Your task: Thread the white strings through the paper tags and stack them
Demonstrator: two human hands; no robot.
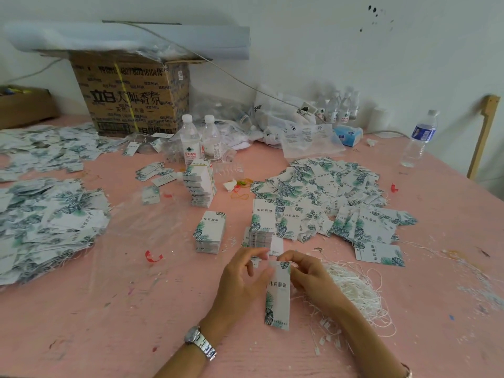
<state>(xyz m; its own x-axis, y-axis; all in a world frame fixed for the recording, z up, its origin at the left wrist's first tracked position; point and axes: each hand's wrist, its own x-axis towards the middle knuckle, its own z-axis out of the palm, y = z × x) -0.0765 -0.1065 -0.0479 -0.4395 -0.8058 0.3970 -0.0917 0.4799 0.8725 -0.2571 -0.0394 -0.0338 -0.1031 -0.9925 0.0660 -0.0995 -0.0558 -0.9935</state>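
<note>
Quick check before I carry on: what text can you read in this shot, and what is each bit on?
"玮宸服饰": held tag, also the top tags of the stacks.
"立白 大师香氛": box, front face.
"农夫山泉": red label of the bottle.
Too blurred or small to read: the box's number line and small print, the other bottle labels, the print on the bags.
</note>
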